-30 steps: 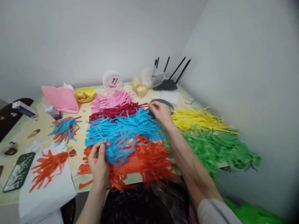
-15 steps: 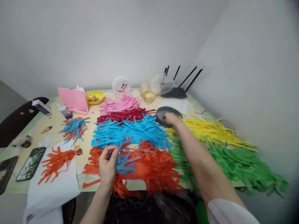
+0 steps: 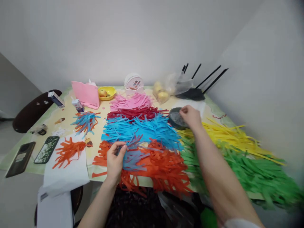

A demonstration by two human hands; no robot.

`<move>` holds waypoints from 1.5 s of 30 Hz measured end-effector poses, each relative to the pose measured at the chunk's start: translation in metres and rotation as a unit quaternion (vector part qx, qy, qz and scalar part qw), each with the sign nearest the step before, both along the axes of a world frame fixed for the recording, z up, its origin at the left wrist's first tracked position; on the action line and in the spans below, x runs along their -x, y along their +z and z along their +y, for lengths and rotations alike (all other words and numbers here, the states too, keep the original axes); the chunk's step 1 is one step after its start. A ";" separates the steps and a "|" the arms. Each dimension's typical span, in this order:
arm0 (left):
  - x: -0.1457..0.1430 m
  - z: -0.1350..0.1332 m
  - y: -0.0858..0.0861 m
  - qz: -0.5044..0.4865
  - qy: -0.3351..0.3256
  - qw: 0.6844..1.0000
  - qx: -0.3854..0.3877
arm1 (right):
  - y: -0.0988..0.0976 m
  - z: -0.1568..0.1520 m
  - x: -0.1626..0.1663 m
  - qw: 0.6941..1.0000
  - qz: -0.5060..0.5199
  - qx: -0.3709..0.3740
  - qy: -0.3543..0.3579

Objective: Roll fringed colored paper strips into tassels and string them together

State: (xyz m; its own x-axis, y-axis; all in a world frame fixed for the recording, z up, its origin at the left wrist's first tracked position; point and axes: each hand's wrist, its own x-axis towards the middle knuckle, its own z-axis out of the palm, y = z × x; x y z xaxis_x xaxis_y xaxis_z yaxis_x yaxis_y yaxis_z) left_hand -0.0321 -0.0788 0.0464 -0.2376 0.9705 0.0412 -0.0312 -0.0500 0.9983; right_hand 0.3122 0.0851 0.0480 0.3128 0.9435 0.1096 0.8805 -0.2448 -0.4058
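My left hand (image 3: 115, 164) is closed in a pinch on one end of a blue and red paper tassel (image 3: 134, 160). The tassel's fringed strips spread to the right over orange fringed paper (image 3: 163, 167). Over the right side of a small dark round bowl (image 3: 172, 123), my right hand (image 3: 192, 117) has its fingertips pressed together. Whatever they may hold is too small to make out. Small clear things lie in the bowl. Behind the left hand lies blue fringed paper (image 3: 142, 130).
Dark red (image 3: 135, 114), pink (image 3: 133, 102), yellow (image 3: 228, 134) and green (image 3: 251, 167) fringed strips cover much of the table. Finished-looking tassels (image 3: 85, 123), phones (image 3: 47, 149), a pink stand (image 3: 85, 95), a yellow bowl (image 3: 113, 93), bagged fruit (image 3: 162, 95) and a black router (image 3: 192, 94) surround them.
My right hand has risen from inside the bowl to its right rim, fingertips pinched. The left hand keeps its hold on the tassel. The whole view has shifted, so the table sits further right.
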 end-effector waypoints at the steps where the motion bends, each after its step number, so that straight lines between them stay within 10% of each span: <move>1: 0.000 0.000 0.001 0.007 -0.002 1.000 -0.002 | 0.005 -0.013 0.016 0.999 0.023 -0.035 0.013; 3: -0.003 0.000 0.005 0.022 -0.010 1.000 -0.011 | 0.012 -0.047 0.056 0.989 0.089 -0.092 0.079; 6: -0.008 0.001 0.009 0.040 -0.024 0.999 -0.024 | 0.017 -0.106 0.124 0.879 0.386 -0.122 0.252; 13: -0.007 -0.005 0.011 0.090 -0.052 0.994 -0.042 | 0.017 -0.158 0.187 0.771 0.597 -0.020 0.220; 24: -0.002 -0.013 0.018 0.177 -0.029 0.980 -0.084 | 0.012 -0.165 0.198 0.839 0.495 -0.073 0.216; 30: -0.007 -0.013 0.015 0.046 -0.024 0.997 -0.052 | 0.012 -0.167 0.199 0.801 0.556 -0.053 0.218; 45: 0.003 -0.071 0.023 0.007 -0.053 0.997 -0.052 | 0.022 -0.218 0.202 0.818 0.524 -0.084 0.222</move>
State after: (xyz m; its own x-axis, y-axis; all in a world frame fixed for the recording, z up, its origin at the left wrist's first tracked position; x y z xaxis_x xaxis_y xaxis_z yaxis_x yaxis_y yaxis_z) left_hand -0.0354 -0.1498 0.0695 -0.1317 0.9805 0.1461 -0.0289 -0.1511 0.9881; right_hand 0.1104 -0.1334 0.0697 -0.0517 0.9887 0.1406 0.0146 0.1415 -0.9898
